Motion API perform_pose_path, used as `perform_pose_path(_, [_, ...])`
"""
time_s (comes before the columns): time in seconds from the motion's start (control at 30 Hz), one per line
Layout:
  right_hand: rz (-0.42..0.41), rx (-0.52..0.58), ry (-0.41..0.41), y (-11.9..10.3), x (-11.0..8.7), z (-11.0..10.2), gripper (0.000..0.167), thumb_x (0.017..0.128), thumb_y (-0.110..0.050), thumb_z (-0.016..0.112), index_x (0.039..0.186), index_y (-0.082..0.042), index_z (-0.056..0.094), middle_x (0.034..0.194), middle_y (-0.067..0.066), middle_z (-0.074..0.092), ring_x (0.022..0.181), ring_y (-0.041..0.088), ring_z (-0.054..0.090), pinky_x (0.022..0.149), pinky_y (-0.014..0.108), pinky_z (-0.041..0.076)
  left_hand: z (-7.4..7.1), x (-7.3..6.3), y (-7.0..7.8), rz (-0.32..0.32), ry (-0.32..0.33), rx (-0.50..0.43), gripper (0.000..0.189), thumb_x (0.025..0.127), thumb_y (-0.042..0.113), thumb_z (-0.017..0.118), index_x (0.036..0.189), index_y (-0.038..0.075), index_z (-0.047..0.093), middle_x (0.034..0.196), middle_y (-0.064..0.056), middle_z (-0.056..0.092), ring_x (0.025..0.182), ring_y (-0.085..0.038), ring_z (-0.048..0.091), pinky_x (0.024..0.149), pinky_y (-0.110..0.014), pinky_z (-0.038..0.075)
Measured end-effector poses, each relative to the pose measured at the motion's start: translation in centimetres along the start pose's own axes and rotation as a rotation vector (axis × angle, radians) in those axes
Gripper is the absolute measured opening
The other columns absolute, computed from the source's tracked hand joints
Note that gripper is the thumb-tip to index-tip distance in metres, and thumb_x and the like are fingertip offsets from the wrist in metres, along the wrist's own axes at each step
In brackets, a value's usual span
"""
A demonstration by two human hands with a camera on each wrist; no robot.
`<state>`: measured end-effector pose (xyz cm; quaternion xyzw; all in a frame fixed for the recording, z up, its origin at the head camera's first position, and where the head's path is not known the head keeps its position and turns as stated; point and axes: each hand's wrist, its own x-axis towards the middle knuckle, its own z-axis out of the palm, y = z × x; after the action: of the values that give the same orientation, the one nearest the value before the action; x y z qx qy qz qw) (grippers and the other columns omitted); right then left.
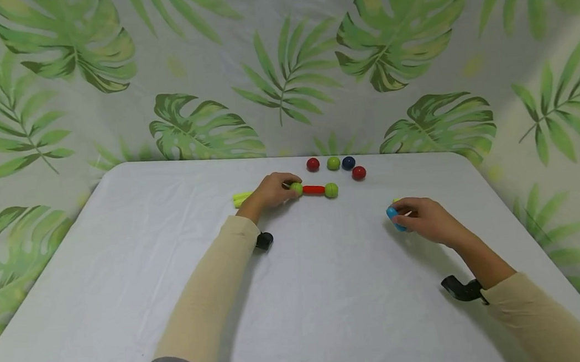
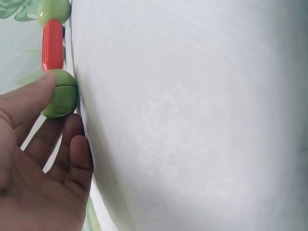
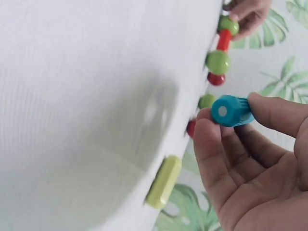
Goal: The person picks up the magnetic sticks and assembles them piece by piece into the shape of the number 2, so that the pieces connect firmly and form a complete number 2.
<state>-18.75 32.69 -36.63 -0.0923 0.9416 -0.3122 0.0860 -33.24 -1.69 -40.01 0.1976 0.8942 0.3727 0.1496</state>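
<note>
My left hand [image 1: 273, 190] pinches a green ball [image 2: 62, 98] between thumb and fingers, low over the far part of the table. This ball joins one end of a red rod [image 1: 314, 190], and a second green ball [image 1: 331, 190] sits on its other end. To the right, my right hand [image 1: 429, 219] grips a short blue rod [image 3: 232, 111] just off the tabletop. One end of the blue rod shows a pale round spot. A yellow-green rod [image 3: 164, 182] lies on the table beyond the right hand, mostly hidden by it in the head view.
Toward the back edge of the white table [image 1: 327, 300] rest a red ball [image 1: 313, 164], a green ball [image 1: 333, 163], a dark blue ball [image 1: 348, 162] and another red ball [image 1: 359, 173]. Yellow-green rods [image 1: 241, 199] lie behind the left wrist. A leaf-print cloth [image 1: 303, 64] hangs behind.
</note>
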Motion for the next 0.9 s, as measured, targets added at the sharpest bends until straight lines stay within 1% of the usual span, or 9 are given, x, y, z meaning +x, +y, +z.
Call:
perform_pose_path(0.1, [-0.004,0.000,-0.034,-0.7,1.1,0.7,0.039,0.100,-0.028,0.058,0.128,-0.001,0.061,0.121,0.021,0.065,0.085,0.017,0.069,0.073,0.028,0.056,-0.1,-0.2,0.0,-0.010,0.001,0.000,0.039,0.095,0.019,0.065,0.134,0.018,0.061,0.136,-0.005,0.058,0.120,-0.026,0.056,0.101,-0.037,0.051])
perform_pose_path(0.23, [0.013,0.018,-0.086,-1.9,3.1,1.5,0.040,0.100,-0.028,0.058,0.131,-0.003,0.060,0.123,0.019,0.065,0.087,0.015,0.068,0.077,0.029,0.056,-0.4,-0.3,0.0,-0.010,0.008,0.003,0.040,0.095,0.019,0.065,0.134,0.018,0.062,0.136,-0.006,0.058,0.121,-0.027,0.057,0.103,-0.039,0.050])
perform_pose_path(0.43, [0.093,0.166,-0.141,-3.5,6.2,2.4,0.045,0.101,-0.028,0.057,0.137,-0.002,0.056,0.128,0.020,0.062,0.096,0.021,0.064,0.082,0.032,0.059,-0.4,0.0,-0.2,0.006,0.007,0.007,0.040,0.095,0.019,0.065,0.134,0.018,0.062,0.137,-0.006,0.058,0.121,-0.027,0.057,0.104,-0.038,0.049])
perform_pose_path(0.57, [0.137,0.222,-0.138,-3.9,7.6,2.8,0.045,0.101,-0.028,0.056,0.139,-0.003,0.054,0.132,0.020,0.060,0.098,0.022,0.063,0.085,0.032,0.059,-0.1,0.1,-0.3,0.006,0.005,0.004,0.040,0.095,0.020,0.065,0.135,0.018,0.061,0.136,-0.006,0.059,0.120,-0.026,0.057,0.101,-0.037,0.051])
perform_pose_path(0.7, [0.159,0.264,-0.123,-4.1,8.7,3.1,0.046,0.101,-0.028,0.056,0.139,-0.003,0.054,0.131,0.020,0.061,0.093,0.016,0.065,0.086,0.030,0.058,0.0,0.0,-0.2,-0.003,0.006,0.003,0.040,0.095,0.020,0.065,0.135,0.019,0.061,0.134,-0.006,0.059,0.119,-0.026,0.057,0.098,-0.036,0.052])
perform_pose_path(0.83, [0.190,0.323,-0.105,-4.3,9.3,3.3,0.046,0.100,-0.026,0.059,0.139,-0.002,0.054,0.128,0.021,0.063,0.087,0.011,0.066,0.083,0.026,0.058,0.0,0.0,-0.2,0.013,0.006,0.003,0.040,0.095,0.020,0.065,0.135,0.018,0.061,0.135,-0.006,0.059,0.119,-0.026,0.057,0.098,-0.036,0.052])
perform_pose_path(0.9, [0.207,0.353,-0.106,-4.4,9.5,3.4,0.046,0.100,-0.025,0.059,0.139,-0.002,0.053,0.126,0.020,0.063,0.085,0.010,0.065,0.080,0.025,0.058,0.0,0.1,-0.2,0.019,0.006,0.002,0.040,0.095,0.020,0.065,0.135,0.018,0.061,0.135,-0.007,0.059,0.119,-0.026,0.057,0.098,-0.036,0.052])
